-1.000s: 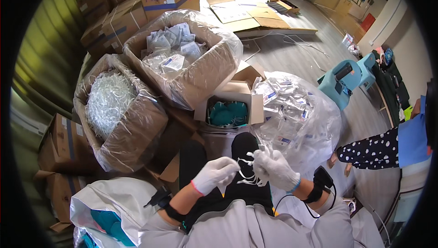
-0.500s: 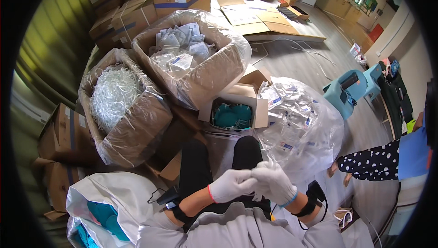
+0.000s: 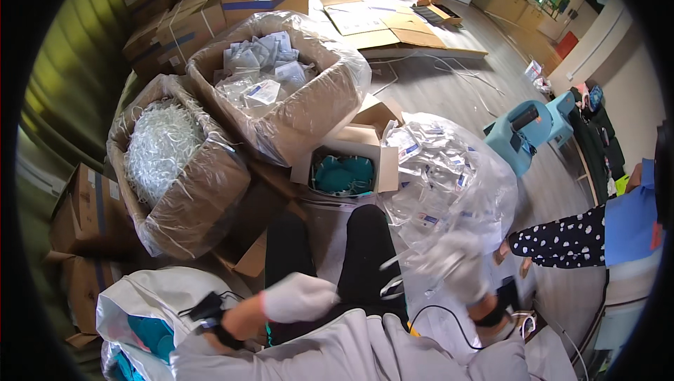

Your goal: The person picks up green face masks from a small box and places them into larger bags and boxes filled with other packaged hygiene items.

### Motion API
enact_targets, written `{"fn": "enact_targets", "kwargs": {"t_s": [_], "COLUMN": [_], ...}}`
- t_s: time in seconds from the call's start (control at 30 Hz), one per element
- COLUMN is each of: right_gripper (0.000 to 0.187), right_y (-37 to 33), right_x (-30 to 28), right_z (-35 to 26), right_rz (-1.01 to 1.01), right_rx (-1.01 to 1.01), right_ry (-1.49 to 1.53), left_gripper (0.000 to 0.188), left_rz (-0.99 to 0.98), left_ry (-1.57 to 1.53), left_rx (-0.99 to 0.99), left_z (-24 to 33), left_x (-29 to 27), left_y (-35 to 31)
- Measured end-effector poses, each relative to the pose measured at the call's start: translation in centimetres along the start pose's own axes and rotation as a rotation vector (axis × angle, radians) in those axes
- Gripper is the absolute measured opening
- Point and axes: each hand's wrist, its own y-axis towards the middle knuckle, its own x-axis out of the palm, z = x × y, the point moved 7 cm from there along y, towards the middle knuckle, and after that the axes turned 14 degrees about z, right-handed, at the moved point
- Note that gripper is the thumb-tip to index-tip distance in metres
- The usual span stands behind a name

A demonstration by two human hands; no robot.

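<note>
My left hand (image 3: 300,298), in a white knit glove, hovers over my lap with its fingers curled together. Whether anything is inside it I cannot make out. To the right of my knees, my right hand (image 3: 455,265) is blurred and closed round thin white strips (image 3: 393,284) that trail out to its left. Beyond this hand lies a clear plastic bag (image 3: 491,191) of flat printed packets (image 3: 432,156). A small open carton (image 3: 387,170) past my knees holds teal cup-shaped pieces (image 3: 342,175).
A lined carton (image 3: 232,191) of white stringy strands and a larger lined box (image 3: 330,93) of packets stand ahead left. Near my left elbow sits a white sack (image 3: 161,286) with teal pieces. Blue chairs (image 3: 516,149) and another person's legs (image 3: 562,241) are at right.
My hands, together before, have come apart: the left moved left, the right moved right and slightly up. White strips now stretch out from the right hand. The whole view has shifted slightly.
</note>
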Motion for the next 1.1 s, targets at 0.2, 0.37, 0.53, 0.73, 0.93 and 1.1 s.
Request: {"fn": "enact_targets", "kwargs": {"t_s": [0.2, 0.37, 0.53, 0.73, 0.93, 1.1], "right_gripper": [0.024, 0.032, 0.031, 0.030, 0.032, 0.034], "right_y": [1.8, 3.8, 4.1, 3.9, 3.9, 3.7], "right_x": [-3.9, -1.3, 1.1, 3.3, 5.3, 7.1], "right_z": [3.6, 4.0, 3.9, 4.2, 3.6, 4.3], "right_rz": [0.330, 0.153, 0.167, 0.115, 0.116, 0.228], "right_rx": [0.622, 0.712, 0.827, 0.880, 0.930, 0.926], "right_ry": [0.532, 0.781, 0.847, 0.989, 1.067, 1.061], "left_gripper": [0.013, 0.019, 0.030, 0.033, 0.042, 0.044], "left_rz": [0.029, 0.065, 0.084, 0.193, 0.143, 0.024], "left_ry": [-0.603, -0.677, -0.623, -0.481, -0.441, -0.387], "left_rx": [-0.034, 0.085, 0.220, 0.388, 0.462, 0.493], "left_z": [-0.3, -1.9, -2.9, -0.1, 0.6, 0.5], "left_x": [-3.8, -0.8, 1.6, 2.3, 3.1, 5.6], "left_y": [1.3, 6.2, 10.0, 10.8, 9.1, 8.7]}}
